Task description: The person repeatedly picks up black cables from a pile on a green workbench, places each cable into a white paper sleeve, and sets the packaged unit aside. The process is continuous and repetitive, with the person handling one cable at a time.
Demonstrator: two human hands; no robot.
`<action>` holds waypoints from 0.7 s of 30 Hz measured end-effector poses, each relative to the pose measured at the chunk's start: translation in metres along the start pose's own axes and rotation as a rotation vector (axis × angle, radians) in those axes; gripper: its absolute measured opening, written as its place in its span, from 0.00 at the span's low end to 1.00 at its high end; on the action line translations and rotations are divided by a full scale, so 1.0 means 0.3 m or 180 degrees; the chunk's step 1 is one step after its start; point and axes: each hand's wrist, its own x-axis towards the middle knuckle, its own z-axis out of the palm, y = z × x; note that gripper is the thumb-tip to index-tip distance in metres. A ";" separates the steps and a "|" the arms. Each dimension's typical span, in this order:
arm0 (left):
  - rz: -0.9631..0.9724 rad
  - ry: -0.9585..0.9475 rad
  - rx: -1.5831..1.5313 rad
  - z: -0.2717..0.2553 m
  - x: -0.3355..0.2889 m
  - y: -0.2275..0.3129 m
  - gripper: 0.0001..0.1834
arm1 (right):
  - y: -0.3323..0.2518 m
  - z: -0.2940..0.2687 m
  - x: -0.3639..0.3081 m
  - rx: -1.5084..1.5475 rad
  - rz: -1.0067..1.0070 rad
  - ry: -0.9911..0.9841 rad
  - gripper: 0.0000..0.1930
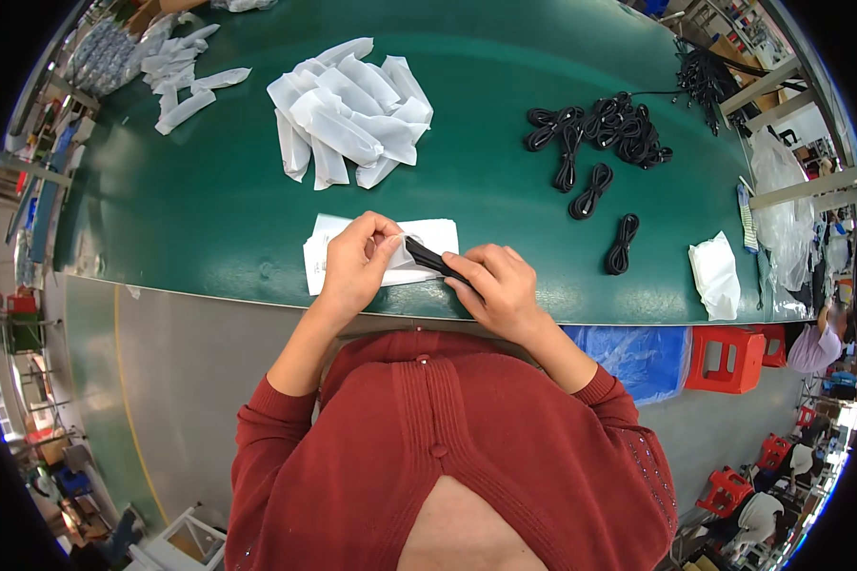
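Note:
Close to the table's front edge, my left hand pinches the open mouth of a white plastic bag. A folded bundle of black cable has its left end at that mouth. Around the bundle's right end, the fingers of my right hand are closed. Beneath both hands lies a stack of flat white bags. How far the cable reaches inside the bag is hidden by the plastic and my left fingers.
A pile of filled white bags sits farther back on the green table. Several tied black cables lie at the right, beside a stack of white bags. Red stools stand below the table edge.

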 end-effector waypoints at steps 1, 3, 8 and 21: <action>0.0070 -0.0035 0.0069 0.000 0.000 0.001 0.02 | 0.005 -0.005 0.003 -0.0076 -0.0111 -0.0052 0.17; 0.0208 -0.0108 0.0207 0.000 -0.001 0.004 0.03 | 0.016 -0.018 0.017 -0.0100 -0.0299 -0.0145 0.17; 0.0722 -0.0428 0.0582 -0.004 0.005 0.053 0.03 | 0.031 0.010 -0.009 0.0787 0.0752 -0.0279 0.13; 0.0656 -0.0469 0.0158 -0.066 0.117 0.122 0.04 | -0.003 0.022 0.116 0.2767 0.1213 0.0414 0.13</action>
